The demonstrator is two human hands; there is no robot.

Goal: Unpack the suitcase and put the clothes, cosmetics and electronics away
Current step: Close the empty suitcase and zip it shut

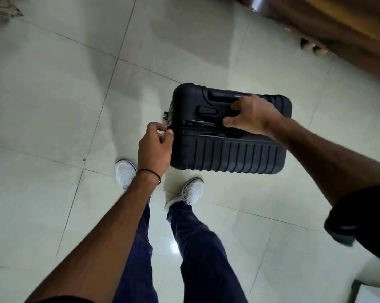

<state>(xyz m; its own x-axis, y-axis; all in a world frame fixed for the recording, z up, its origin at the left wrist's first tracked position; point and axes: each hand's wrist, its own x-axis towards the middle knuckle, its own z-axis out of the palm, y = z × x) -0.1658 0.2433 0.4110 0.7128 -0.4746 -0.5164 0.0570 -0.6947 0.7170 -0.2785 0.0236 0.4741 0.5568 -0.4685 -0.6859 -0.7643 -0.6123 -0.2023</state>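
Note:
A dark ribbed hard-shell suitcase point(226, 156) stands upright on the tiled floor in front of my feet, seen from above. Its zipper seam runs across the top, and the case is closed. My left hand point(155, 145) pinches the zipper pull point(167, 128) at the suitcase's left corner. My right hand point(253, 115) grips the top of the case near the handle recess, thumb on the near side and fingers curled over the far side. The contents are hidden inside.
Pale glossy floor tiles point(75, 95) spread all around. A brown wooden piece of furniture point(348, 29) runs along the top right. A fringed rug corner point(3, 7) lies at top left. A dark-edged white object point(373, 291) sits at the bottom right corner.

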